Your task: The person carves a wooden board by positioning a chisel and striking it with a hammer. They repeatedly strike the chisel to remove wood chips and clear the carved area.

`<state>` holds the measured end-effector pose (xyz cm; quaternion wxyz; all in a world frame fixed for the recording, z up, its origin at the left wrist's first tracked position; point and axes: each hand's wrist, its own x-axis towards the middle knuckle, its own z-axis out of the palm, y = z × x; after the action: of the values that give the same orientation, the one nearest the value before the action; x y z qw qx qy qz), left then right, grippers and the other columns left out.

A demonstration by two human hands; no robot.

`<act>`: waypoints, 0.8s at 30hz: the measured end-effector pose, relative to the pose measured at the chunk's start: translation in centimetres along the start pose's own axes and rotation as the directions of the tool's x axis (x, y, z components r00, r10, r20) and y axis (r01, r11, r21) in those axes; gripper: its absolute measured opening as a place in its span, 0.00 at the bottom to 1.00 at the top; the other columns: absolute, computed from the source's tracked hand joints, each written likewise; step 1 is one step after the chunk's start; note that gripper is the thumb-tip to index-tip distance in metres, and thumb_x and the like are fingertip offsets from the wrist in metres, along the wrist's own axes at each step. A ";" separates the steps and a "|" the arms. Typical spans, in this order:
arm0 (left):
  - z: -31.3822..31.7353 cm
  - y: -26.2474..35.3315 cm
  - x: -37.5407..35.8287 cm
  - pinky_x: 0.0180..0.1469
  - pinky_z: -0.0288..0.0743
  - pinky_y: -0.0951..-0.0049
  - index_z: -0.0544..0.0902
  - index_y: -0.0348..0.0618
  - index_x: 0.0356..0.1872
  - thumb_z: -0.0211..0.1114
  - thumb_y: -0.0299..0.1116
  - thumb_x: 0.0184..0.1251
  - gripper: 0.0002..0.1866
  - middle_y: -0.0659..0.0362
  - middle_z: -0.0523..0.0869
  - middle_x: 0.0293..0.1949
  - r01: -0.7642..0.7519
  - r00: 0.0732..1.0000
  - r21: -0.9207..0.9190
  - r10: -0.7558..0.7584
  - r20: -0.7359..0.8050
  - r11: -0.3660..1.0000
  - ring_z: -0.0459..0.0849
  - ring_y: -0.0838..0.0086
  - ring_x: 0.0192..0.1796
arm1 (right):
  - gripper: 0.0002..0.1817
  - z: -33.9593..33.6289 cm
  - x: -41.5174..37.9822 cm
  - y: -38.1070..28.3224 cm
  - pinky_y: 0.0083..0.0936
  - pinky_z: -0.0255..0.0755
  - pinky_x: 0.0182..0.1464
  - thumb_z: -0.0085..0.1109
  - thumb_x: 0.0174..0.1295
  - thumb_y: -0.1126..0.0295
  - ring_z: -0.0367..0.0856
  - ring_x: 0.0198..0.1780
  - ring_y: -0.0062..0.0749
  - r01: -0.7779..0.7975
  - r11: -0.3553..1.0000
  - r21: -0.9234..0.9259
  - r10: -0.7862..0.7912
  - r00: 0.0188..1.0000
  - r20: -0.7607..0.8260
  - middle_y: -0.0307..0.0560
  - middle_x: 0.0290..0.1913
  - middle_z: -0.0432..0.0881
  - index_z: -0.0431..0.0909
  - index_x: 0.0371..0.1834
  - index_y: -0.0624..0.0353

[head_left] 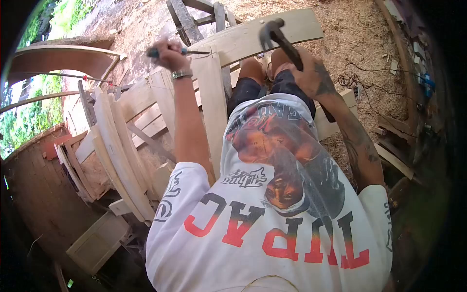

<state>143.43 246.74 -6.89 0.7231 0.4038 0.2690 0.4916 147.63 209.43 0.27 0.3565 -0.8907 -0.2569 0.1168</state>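
Observation:
My left hand (170, 56) is closed round a teal-handled tool with a thin metal shaft (198, 52). The shaft points right, its tip over the joint where a narrow pale board (212, 97) meets a wide plank (272, 36). Motion blurs that hand a little. On the other side, my right hand (311, 75) grips a claw hammer (276, 36) by its dark handle, with the head raised and overlapping the wide plank in this view. The plank lies across in front of my knees.
Several curved wooden pieces (114, 146) are stacked at the left. Behind the plank stands a wooden trestle (187, 22). Wood shavings (348, 36) cover the ground, and dark cords (374, 73) run over them at the right. A curved panel (63, 63) sits at the far left.

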 end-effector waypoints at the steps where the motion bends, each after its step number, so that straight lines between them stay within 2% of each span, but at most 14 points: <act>1: 1.2 0.2 -1.2 0.13 0.58 0.76 0.68 0.47 0.20 0.63 0.22 0.63 0.15 0.63 0.70 0.13 -0.034 0.999 0.032 0.033 0.035 0.999 0.66 0.80 0.12 | 0.16 0.1 -0.3 1.1 0.48 0.74 0.41 0.61 0.66 0.67 0.84 0.39 0.63 -0.024 1.000 -0.001 0.024 1.000 -0.009 0.65 0.33 0.81 0.74 0.53 0.62; 2: 1.8 0.3 -1.8 0.15 0.60 0.75 0.66 0.49 0.16 0.64 0.26 0.60 0.17 0.63 0.70 0.12 -0.091 0.991 0.086 0.082 0.109 0.992 0.65 0.80 0.12 | 0.16 0.0 -0.6 1.8 0.48 0.74 0.41 0.61 0.66 0.67 0.84 0.39 0.62 -0.060 0.998 -0.016 0.060 0.998 0.009 0.64 0.33 0.81 0.75 0.53 0.62; 4: 1.8 -0.3 -1.9 0.16 0.59 0.76 0.66 0.49 0.16 0.65 0.26 0.62 0.18 0.64 0.69 0.12 -0.071 0.989 0.079 0.060 0.138 0.994 0.64 0.81 0.12 | 0.16 -0.2 -1.5 2.5 0.46 0.74 0.41 0.61 0.66 0.67 0.84 0.39 0.60 -0.135 0.989 -0.052 0.137 0.990 0.041 0.63 0.33 0.81 0.76 0.54 0.62; 7: 1.2 -0.9 -1.5 0.15 0.59 0.77 0.69 0.46 0.18 0.64 0.23 0.63 0.16 0.64 0.70 0.12 -0.082 0.977 0.053 0.069 0.201 0.995 0.65 0.80 0.12 | 0.18 -0.7 -2.0 2.2 0.52 0.77 0.51 0.61 0.65 0.66 0.84 0.51 0.67 -0.237 0.968 -0.078 0.244 0.965 0.101 0.67 0.42 0.85 0.76 0.55 0.61; 10: 0.7 -1.4 -1.3 0.15 0.60 0.77 0.71 0.44 0.20 0.63 0.21 0.64 0.14 0.63 0.71 0.12 -0.075 0.974 0.050 0.063 0.217 0.996 0.67 0.80 0.12 | 0.18 0.3 -2.1 2.8 0.52 0.76 0.51 0.61 0.64 0.66 0.84 0.51 0.67 -0.200 0.979 -0.045 0.202 0.976 0.075 0.67 0.42 0.85 0.77 0.55 0.60; 13: 0.6 -2.5 -1.7 0.18 0.65 0.78 0.76 0.43 0.24 0.66 0.25 0.66 0.11 0.63 0.76 0.16 -0.168 0.946 0.119 0.126 0.298 0.979 0.72 0.80 0.15 | 0.18 0.4 -0.3 0.1 0.43 0.78 0.44 0.63 0.67 0.64 0.88 0.42 0.56 -0.058 0.997 0.045 0.057 0.998 0.018 0.63 0.38 0.85 0.79 0.56 0.61; 15: 1.7 -2.9 -2.8 0.19 0.68 0.79 0.78 0.42 0.25 0.68 0.26 0.66 0.10 0.63 0.78 0.18 -0.243 0.913 0.182 0.161 0.375 0.953 0.74 0.80 0.17 | 0.18 0.1 2.8 -3.2 0.51 0.79 0.47 0.61 0.64 0.68 0.86 0.46 0.67 0.018 0.985 0.169 -0.024 0.999 0.033 0.68 0.42 0.85 0.77 0.55 0.62; 16: 2.8 -2.7 -3.4 0.17 0.66 0.78 0.73 0.44 0.21 0.66 0.23 0.62 0.13 0.62 0.77 0.17 -0.307 0.899 0.238 0.199 0.389 0.922 0.72 0.81 0.15 | 0.17 -0.2 4.6 -5.4 0.46 0.80 0.44 0.63 0.64 0.67 0.88 0.42 0.62 0.183 0.973 0.139 -0.172 0.981 -0.089 0.64 0.39 0.86 0.78 0.54 0.63; 17: 3.0 -2.8 -3.5 0.19 0.67 0.79 0.75 0.43 0.22 0.67 0.24 0.63 0.11 0.63 0.78 0.18 -0.274 0.908 0.237 0.170 0.383 0.932 0.73 0.81 0.17 | 0.16 -0.9 6.3 -7.9 0.41 0.81 0.40 0.64 0.65 0.67 0.89 0.37 0.57 0.336 0.938 0.085 -0.313 0.927 -0.205 0.61 0.36 0.88 0.79 0.53 0.64; 18: 3.1 -3.0 -3.7 0.21 0.68 0.80 0.77 0.42 0.24 0.69 0.25 0.64 0.10 0.64 0.78 0.19 -0.238 0.917 0.238 0.137 0.375 0.942 0.74 0.82 0.18 | 0.10 -3.0 7.5 -11.3 0.47 0.77 0.37 0.60 0.63 0.73 0.86 0.35 0.64 0.405 0.892 0.200 -0.346 0.897 -0.276 0.64 0.29 0.82 0.73 0.45 0.65; 20: 3.9 -2.4 -4.7 0.24 0.69 0.80 0.79 0.41 0.25 0.71 0.25 0.64 0.10 0.65 0.79 0.20 -0.209 0.929 0.238 0.117 0.352 0.949 0.75 0.82 0.21 | 0.07 -5.7 8.7 -16.6 0.51 0.73 0.33 0.55 0.62 0.79 0.82 0.32 0.71 0.601 0.756 0.258 -0.420 0.748 -0.514 0.67 0.23 0.76 0.66 0.37 0.66; 21: 3.6 -2.4 -4.6 0.24 0.70 0.79 0.79 0.40 0.27 0.69 0.25 0.65 0.08 0.64 0.79 0.21 -0.191 0.926 0.238 0.094 0.365 0.952 0.75 0.82 0.21 | 0.07 -5.9 9.0 -18.1 0.51 0.74 0.34 0.55 0.62 0.78 0.83 0.33 0.69 0.657 0.711 0.252 -0.442 0.695 -0.566 0.66 0.25 0.78 0.68 0.39 0.66; 22: 3.3 -2.7 -4.7 0.25 0.71 0.79 0.80 0.40 0.27 0.68 0.24 0.65 0.07 0.63 0.80 0.22 -0.297 0.907 0.262 0.185 0.378 0.918 0.76 0.81 0.21 | 0.08 -4.3 9.6 -17.6 0.50 0.76 0.36 0.56 0.63 0.76 0.84 0.35 0.67 0.665 0.709 0.235 -0.463 0.690 -0.556 0.66 0.27 0.79 0.69 0.42 0.66; 24: 2.4 -3.7 -4.2 0.25 0.72 0.77 0.80 0.39 0.29 0.68 0.24 0.66 0.06 0.59 0.82 0.25 -0.438 0.861 0.307 0.296 0.413 0.845 0.78 0.79 0.22 | 0.12 0.9 10.3 -14.1 0.50 0.79 0.40 0.57 0.63 0.73 0.86 0.37 0.63 0.555 0.811 0.184 -0.471 0.807 -0.355 0.66 0.32 0.82 0.72 0.46 0.67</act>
<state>145.60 241.42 -8.73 0.5543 0.6648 0.1450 0.4793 150.66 224.15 9.18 0.5304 -0.7343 -0.4153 -0.0832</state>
